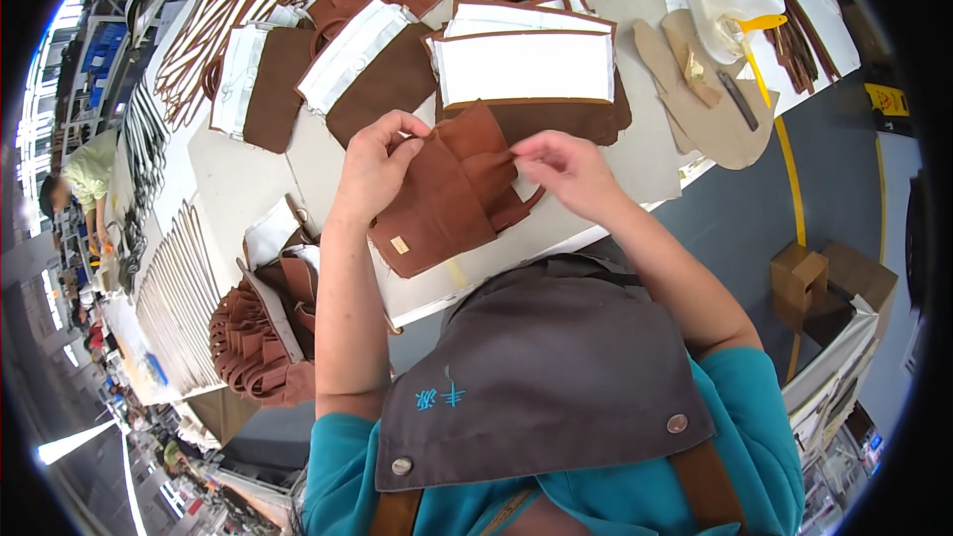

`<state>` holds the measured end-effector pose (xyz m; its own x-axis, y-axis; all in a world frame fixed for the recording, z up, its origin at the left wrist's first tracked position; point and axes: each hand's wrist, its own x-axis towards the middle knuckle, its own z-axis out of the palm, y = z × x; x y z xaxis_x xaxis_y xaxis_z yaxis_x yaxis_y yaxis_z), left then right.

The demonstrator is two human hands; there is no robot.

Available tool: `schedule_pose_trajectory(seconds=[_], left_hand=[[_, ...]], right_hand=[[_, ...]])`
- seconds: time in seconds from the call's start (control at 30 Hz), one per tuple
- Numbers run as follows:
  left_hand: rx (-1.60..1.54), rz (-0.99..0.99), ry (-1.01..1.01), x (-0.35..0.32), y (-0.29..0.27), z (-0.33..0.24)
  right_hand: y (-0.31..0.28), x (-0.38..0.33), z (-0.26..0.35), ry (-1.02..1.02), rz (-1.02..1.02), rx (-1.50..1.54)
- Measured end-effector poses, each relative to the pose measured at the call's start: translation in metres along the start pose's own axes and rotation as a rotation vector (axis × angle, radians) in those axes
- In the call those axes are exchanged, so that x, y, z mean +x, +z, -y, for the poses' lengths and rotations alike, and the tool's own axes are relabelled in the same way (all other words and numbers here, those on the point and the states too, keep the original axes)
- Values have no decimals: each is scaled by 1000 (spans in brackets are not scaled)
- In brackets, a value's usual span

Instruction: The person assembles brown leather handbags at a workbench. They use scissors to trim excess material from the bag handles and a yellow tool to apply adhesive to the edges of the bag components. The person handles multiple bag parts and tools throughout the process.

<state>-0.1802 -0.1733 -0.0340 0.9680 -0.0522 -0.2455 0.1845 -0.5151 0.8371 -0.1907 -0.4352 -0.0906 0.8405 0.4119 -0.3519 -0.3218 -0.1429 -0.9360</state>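
Note:
I hold a brown suede bag piece (442, 203) with a small gold tag over the edge of the grey worktable (238, 189). My left hand (375, 161) grips its upper left edge, fingers curled over the flap. My right hand (564, 167) pinches the folded upper right part of the same piece. Just beyond my hands lies a brown bag (526, 74) with a white lining panel on top.
Further brown bags with white linings (367, 60) lie across the table. A stack of brown pieces (263, 337) hangs at the left. Tan cut-outs, a yellow-handled tool (752, 45) and a white container sit at right. Another person (84, 179) works far left. A cardboard box (799, 273) stands on the floor.

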Motion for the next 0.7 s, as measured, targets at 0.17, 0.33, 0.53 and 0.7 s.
schedule_pose_trajectory(seconds=[0.17,0.33,0.53,0.7], left_hand=[[-27,72,-12,9,-2,8],[-79,127,2,15,4,5],[-61,226,-50,13,11,6],[-383,278,-99,6,14,24]], right_hand=[[-49,-28,-46,-231,-346,-1018],[-49,-23,-65,-31,-289,-889],[-82,-56,-69,297,-31,-495],[-59,-68,9,158,24,355]])
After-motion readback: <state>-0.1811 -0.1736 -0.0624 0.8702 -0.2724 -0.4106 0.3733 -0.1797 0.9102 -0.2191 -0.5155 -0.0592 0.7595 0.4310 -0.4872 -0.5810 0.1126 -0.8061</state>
